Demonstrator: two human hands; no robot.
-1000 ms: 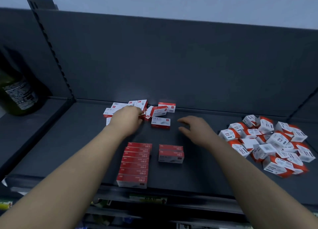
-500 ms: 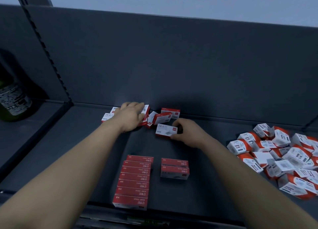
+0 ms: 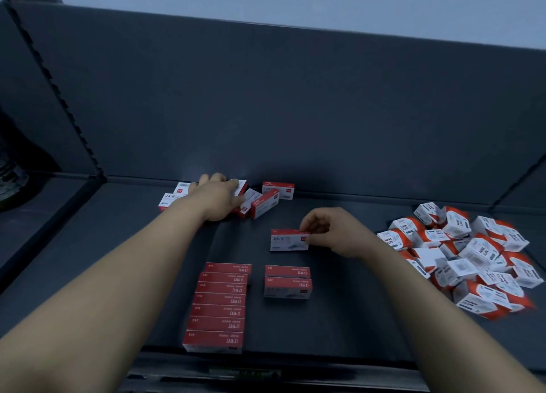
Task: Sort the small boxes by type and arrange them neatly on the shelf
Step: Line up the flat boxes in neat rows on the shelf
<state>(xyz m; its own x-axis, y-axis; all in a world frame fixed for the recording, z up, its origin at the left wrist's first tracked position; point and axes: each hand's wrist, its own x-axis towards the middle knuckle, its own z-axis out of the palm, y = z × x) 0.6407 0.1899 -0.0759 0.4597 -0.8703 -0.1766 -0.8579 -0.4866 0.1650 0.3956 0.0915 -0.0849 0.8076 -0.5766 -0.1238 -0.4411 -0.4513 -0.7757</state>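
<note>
Staple box (image 3: 289,240) now nearer short row (image 3: 288,282).

Both our bare forearms run up from the lower corners of the frame toward its middle. Our left grip (image 3: 217,199) lies palm down at upper centre, fingers over the loose boxes (image 3: 264,203); we cannot tell whether it holds one. Our right grip (image 3: 331,233), just right of centre, pinches the right end of a small box (image 3: 288,240) with curled fingers.
</note>
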